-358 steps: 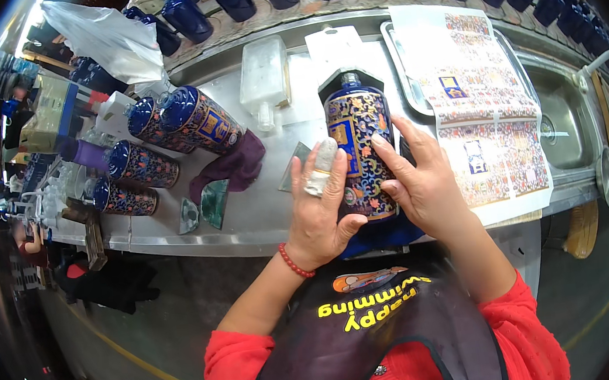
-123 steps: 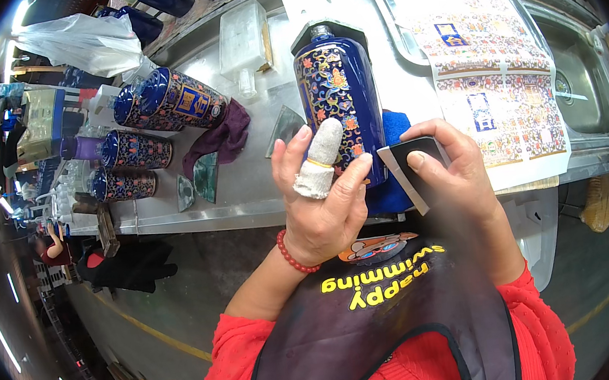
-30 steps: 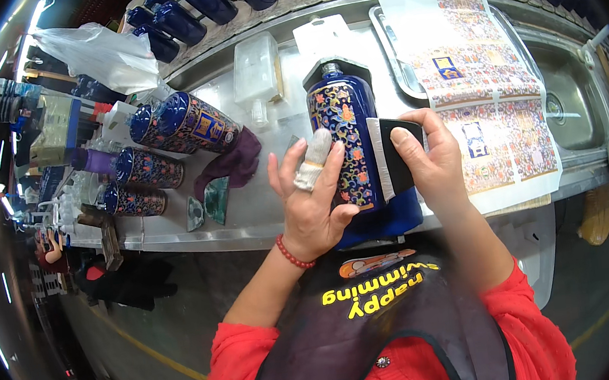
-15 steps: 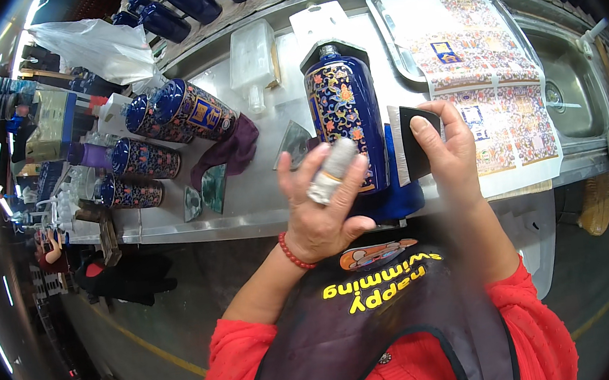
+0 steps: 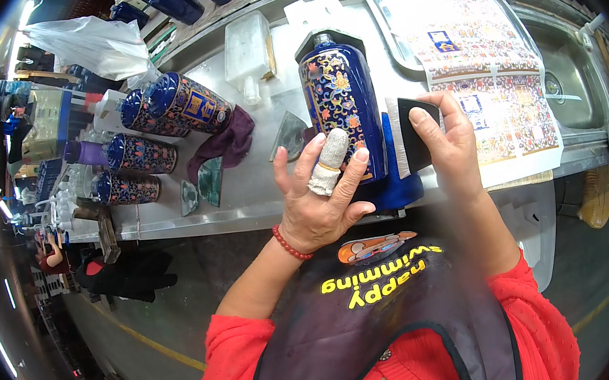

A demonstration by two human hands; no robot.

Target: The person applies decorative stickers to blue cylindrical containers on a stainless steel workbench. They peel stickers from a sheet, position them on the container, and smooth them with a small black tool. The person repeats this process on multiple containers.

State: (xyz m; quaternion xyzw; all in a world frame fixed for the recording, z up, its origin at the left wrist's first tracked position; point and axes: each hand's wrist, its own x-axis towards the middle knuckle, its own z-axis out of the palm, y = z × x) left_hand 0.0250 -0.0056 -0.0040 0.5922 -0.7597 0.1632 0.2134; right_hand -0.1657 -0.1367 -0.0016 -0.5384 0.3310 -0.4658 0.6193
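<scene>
A dark blue bottle (image 5: 340, 86) with a colourful floral pattern lies in front of me on the metal worktop, its neck pointing away. My left hand (image 5: 318, 211) is open at the bottle's near end, fingers spread over its surface. A grey-white fabric finger sleeve (image 5: 330, 154) covers one of its fingers. Whether the fingertips touch the bottle, I cannot tell. To the bottle's right, my right hand (image 5: 454, 146) grips a flat black scraper (image 5: 419, 150) with a pale edge facing the bottle. A blue cloth or pad (image 5: 402, 188) shows under the bottle's near end.
Patterned decal sheets (image 5: 497, 114) lie over a metal tray on the right, before a sink (image 5: 573, 99). On the left are several decorated bottles (image 5: 195, 105), a purple cloth (image 5: 236, 141) and green glass-like pieces (image 5: 211, 183). A clear rectangular bottle (image 5: 247, 51) lies farther back.
The left hand's sleeved finger has straightened and the hand is less blurred. The right hand keeps its hold on the scraper with little movement. The whole view has shifted slightly.
</scene>
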